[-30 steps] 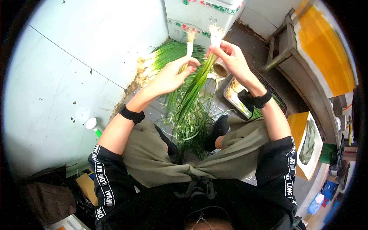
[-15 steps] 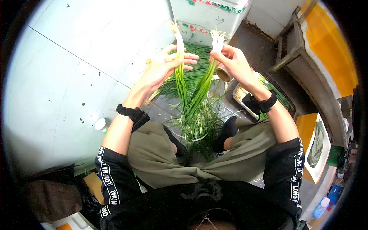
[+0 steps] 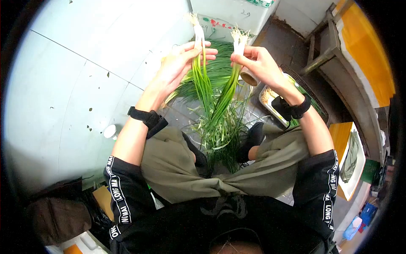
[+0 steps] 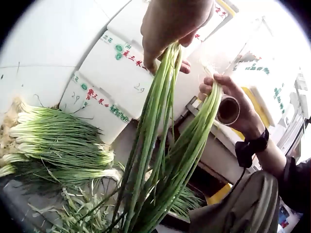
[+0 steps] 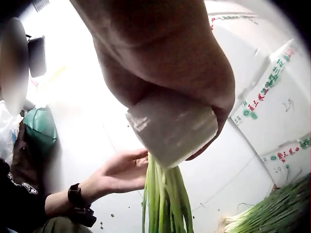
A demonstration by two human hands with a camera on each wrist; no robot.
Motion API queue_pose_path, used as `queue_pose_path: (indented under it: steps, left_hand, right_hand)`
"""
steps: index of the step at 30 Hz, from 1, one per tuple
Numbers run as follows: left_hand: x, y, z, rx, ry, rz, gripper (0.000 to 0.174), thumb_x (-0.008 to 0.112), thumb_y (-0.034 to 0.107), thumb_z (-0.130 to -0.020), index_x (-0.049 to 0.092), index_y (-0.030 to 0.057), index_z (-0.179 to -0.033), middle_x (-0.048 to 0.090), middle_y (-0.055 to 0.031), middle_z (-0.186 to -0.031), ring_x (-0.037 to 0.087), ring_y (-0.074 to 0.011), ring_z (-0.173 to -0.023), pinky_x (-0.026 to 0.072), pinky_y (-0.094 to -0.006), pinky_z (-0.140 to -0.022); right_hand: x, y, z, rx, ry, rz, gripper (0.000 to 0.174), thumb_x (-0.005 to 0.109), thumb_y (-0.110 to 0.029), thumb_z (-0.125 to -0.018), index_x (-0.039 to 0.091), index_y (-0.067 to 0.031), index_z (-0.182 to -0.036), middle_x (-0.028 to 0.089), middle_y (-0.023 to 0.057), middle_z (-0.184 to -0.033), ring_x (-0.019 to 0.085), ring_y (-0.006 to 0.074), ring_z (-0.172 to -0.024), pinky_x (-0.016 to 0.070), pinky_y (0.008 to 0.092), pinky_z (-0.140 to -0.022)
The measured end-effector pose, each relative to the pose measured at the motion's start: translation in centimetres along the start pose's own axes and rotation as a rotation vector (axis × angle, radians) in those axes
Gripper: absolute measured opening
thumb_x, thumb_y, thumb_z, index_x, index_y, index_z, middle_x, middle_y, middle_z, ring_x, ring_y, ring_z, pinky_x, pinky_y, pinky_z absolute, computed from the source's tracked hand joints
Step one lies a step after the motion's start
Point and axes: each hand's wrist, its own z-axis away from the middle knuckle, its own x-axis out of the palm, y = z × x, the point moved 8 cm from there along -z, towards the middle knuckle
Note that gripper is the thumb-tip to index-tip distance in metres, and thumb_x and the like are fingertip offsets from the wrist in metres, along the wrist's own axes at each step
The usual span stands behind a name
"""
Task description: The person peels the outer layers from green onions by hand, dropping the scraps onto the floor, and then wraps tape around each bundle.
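My left hand holds a small bunch of green onions between its thumb and nearly straight fingers, white root ends up. To its right, my right hand pinches a second bunch just below the roots. A roll with a brown core sits beneath the right palm; its pale side shows in the right wrist view. The leaves of both bunches hang down and come together over loose green trimmings on the floor. In the left wrist view the two bunches stand apart at the top.
A pile of green onions lies on the floor by white boxes. At right are a basket with more onions, a metal-framed table and an open foam box. A pale wall stands at left.
My left hand has moved up and to the left with its bunch, its fingers straighter and palm more visible. My right hand still pinches its bunch in nearly the same place.
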Motion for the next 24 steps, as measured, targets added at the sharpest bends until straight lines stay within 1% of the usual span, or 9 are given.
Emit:
queue_pose_path:
  steps: [2, 4, 6, 10, 12, 14, 21, 23, 24]
  left_hand:
    - [-0.2, 0.2, 0.0, 0.014, -0.016, 0.001, 0.044, 0.050, 0.023, -0.105, 0.048, -0.0058, -0.138, 0.062, -0.0188, -0.131, 0.060, -0.0241, -0.120, 0.0459, -0.0359, -0.105]
    - [-0.5, 0.7, 0.1, 0.047, -0.004, -0.027, 0.044, 0.050, 0.023, -0.104, 0.048, -0.0058, -0.138, 0.062, -0.0189, -0.131, 0.060, -0.0240, -0.121, 0.0460, -0.0360, -0.105]
    - [-1.0, 1.0, 0.3, 0.044, 0.001, -0.053, 0.044, 0.050, 0.024, -0.105, 0.048, -0.0054, -0.138, 0.062, -0.0187, -0.131, 0.060, -0.0240, -0.121, 0.0466, -0.0362, -0.105]
    - [-1.4, 1.4, 0.5, 0.079, 0.012, -0.015, 0.045, 0.050, 0.025, -0.105, 0.048, -0.0039, -0.139, 0.062, -0.0173, -0.130, 0.060, -0.0236, -0.119, 0.0481, -0.0360, -0.103]
    - [-1.9, 1.2, 0.7, 0.065, 0.041, -0.028, 0.045, 0.050, 0.025, -0.105, 0.049, -0.0037, -0.139, 0.064, -0.0160, -0.126, 0.061, -0.0225, -0.117, 0.0487, -0.0353, -0.102]
    - [-2.3, 1.0, 0.7, 0.071, 0.049, -0.018, 0.045, 0.050, 0.025, -0.105, 0.049, -0.0036, -0.139, 0.064, -0.0157, -0.124, 0.061, -0.0222, -0.116, 0.0490, -0.0352, -0.102]
    - [-4.6, 0.5, -0.5, 0.100, 0.026, 0.121, 0.046, 0.049, 0.027, -0.105, 0.048, -0.0053, -0.139, 0.063, -0.0162, -0.125, 0.062, -0.0235, -0.114, 0.0489, -0.0357, -0.104]
    - [-5.4, 1.0, -0.2, 0.104, 0.036, 0.180, 0.047, 0.053, 0.026, -0.104, 0.048, -0.0059, -0.139, 0.064, -0.0154, -0.121, 0.063, -0.0229, -0.111, 0.0483, -0.0357, -0.103]
    - [-5.5, 1.3, 0.2, 0.104, 0.046, 0.191, 0.047, 0.053, 0.026, -0.104, 0.048, -0.0059, -0.139, 0.064, -0.0154, -0.121, 0.063, -0.0229, -0.111, 0.0483, -0.0357, -0.103]
  right_hand:
    - [-0.3, 0.4, -0.3, 0.001, -0.015, 0.004, 0.037, 0.067, -0.029, -0.096, 0.071, 0.0050, -0.109, 0.072, 0.0045, -0.091, 0.063, 0.0075, -0.082, 0.0507, 0.0253, -0.077]
    - [-0.6, 1.2, -0.8, -0.023, -0.115, 0.023, 0.035, 0.065, -0.028, -0.097, 0.071, 0.0047, -0.108, 0.072, 0.0046, -0.091, 0.063, 0.0077, -0.081, 0.0513, 0.0260, -0.078]
    - [-1.6, 1.7, -0.7, 0.024, -0.118, 0.036, 0.033, 0.064, -0.028, -0.098, 0.071, 0.0037, -0.105, 0.071, 0.0032, -0.089, 0.062, 0.0076, -0.079, 0.0510, 0.0253, -0.075]
    - [-4.1, 4.6, -0.7, 0.065, -0.028, 0.122, 0.035, 0.064, -0.032, -0.098, 0.072, 0.0021, -0.101, 0.069, 0.0007, -0.086, 0.060, 0.0062, -0.077, 0.0489, 0.0238, -0.072]
    - [-4.9, 4.5, -0.4, 0.061, 0.076, 0.140, 0.035, 0.064, -0.032, -0.098, 0.071, 0.0020, -0.100, 0.070, 0.0014, -0.087, 0.060, 0.0061, -0.078, 0.0485, 0.0237, -0.074]
    - [-5.0, 4.4, 0.2, 0.102, 0.045, 0.080, 0.034, 0.063, -0.031, -0.098, 0.070, 0.0020, -0.100, 0.071, 0.0020, -0.089, 0.060, 0.0062, -0.080, 0.0484, 0.0238, -0.075]
    - [-4.2, 4.3, -0.5, -0.060, 0.023, 0.216, 0.033, 0.061, -0.031, -0.099, 0.070, -0.0001, -0.103, 0.074, 0.0026, -0.088, 0.063, 0.0086, -0.076, 0.0508, 0.0265, -0.074]
    - [-4.5, 4.3, -0.8, -0.108, 0.063, 0.353, 0.033, 0.060, -0.032, -0.099, 0.071, -0.0010, -0.103, 0.076, 0.0048, -0.087, 0.066, 0.0094, -0.077, 0.0518, 0.0269, -0.073]
    - [-4.7, 4.4, -0.8, -0.092, 0.073, 0.378, 0.035, 0.060, -0.032, -0.099, 0.071, -0.0001, -0.103, 0.076, 0.0064, -0.088, 0.068, 0.0091, -0.081, 0.0524, 0.0266, -0.075]
